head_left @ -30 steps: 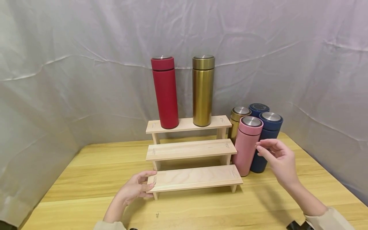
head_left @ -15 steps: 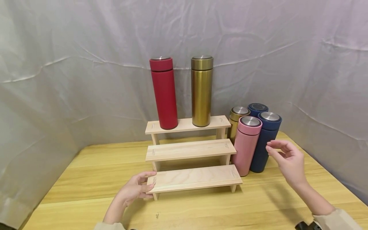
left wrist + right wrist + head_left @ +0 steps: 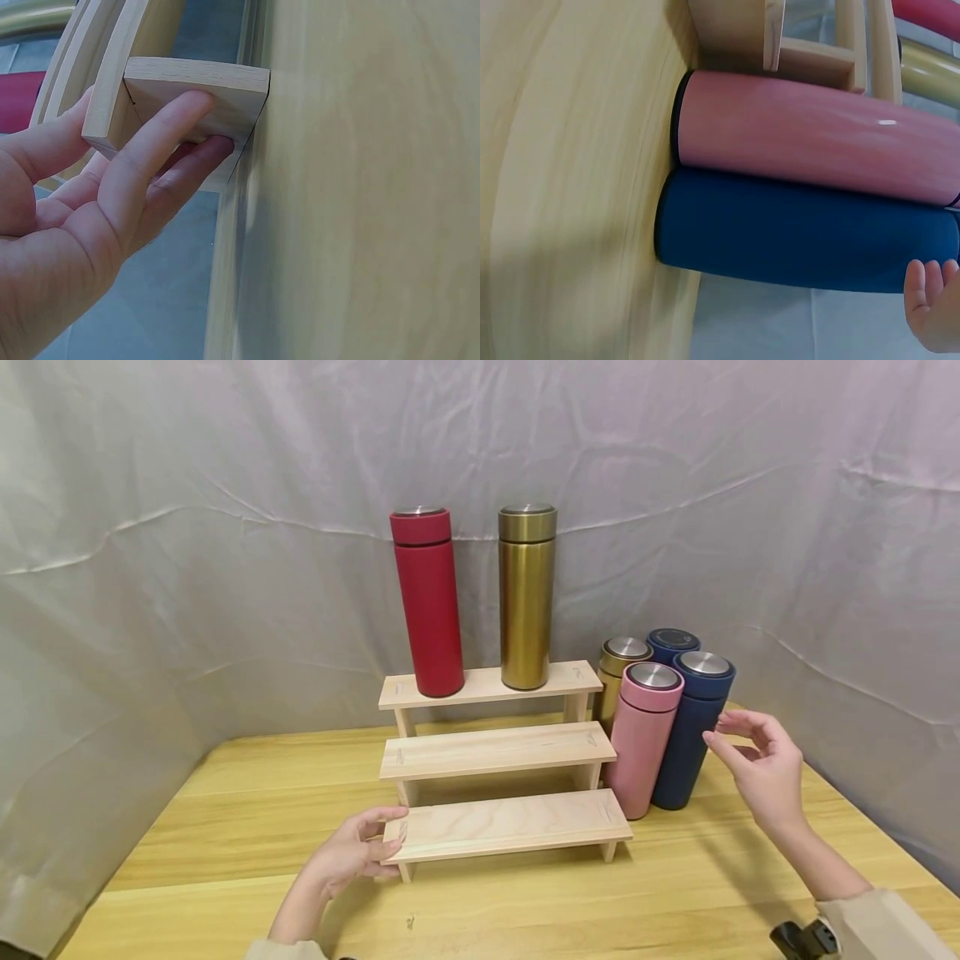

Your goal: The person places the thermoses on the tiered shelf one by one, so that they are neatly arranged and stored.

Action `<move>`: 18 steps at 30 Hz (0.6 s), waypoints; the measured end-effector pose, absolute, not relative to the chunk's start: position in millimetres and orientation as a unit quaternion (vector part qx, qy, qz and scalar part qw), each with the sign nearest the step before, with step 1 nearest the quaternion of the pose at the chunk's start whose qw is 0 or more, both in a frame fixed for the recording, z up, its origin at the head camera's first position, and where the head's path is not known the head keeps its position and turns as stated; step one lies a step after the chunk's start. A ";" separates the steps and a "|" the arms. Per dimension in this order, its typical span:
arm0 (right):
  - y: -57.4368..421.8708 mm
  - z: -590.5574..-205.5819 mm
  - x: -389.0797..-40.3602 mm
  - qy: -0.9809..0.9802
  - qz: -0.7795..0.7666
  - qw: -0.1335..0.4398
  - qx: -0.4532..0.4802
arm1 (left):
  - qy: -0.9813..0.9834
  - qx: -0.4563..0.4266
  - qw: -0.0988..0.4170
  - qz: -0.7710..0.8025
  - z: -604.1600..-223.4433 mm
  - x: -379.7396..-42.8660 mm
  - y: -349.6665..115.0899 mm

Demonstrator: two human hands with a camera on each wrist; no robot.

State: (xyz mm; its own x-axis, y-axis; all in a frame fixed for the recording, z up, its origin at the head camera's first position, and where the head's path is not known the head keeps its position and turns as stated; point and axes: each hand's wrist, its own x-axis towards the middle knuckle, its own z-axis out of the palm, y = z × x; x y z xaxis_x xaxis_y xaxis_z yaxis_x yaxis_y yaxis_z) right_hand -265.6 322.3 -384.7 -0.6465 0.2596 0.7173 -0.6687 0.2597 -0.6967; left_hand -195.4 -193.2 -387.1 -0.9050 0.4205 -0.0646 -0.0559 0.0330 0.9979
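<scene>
My left hand (image 3: 352,852) grips the left end of a three-tier wooden display stand (image 3: 510,822). In the left wrist view, the thumb lies along the board's edge and fingers (image 3: 161,142) reach under it against the end leg. Beside a navy thermos (image 3: 690,743), at its right, my right hand (image 3: 765,772) hovers with loosely bent fingers and holds nothing. A pink thermos (image 3: 643,752) stands left of the navy one, close by the stand. On the top tier are a red thermos (image 3: 430,610) and a gold thermos (image 3: 528,610), both upright.
Behind the pink thermos stand a second gold thermos (image 3: 609,693) and another navy thermos (image 3: 673,642), partly hidden. The wooden table (image 3: 247,827) ends at a grey cloth backdrop (image 3: 262,568) that rises behind and on both sides.
My right hand has drawn away to the right from the pink thermos to beside the front navy one, then risen slightly. The left hand keeps its grip on the stand.
</scene>
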 end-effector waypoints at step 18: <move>380.3 -441.7 -339.3 -0.769 0.514 0.378 0.048 | 0.694 0.132 0.177 0.685 -390.0 -197.5 -195.0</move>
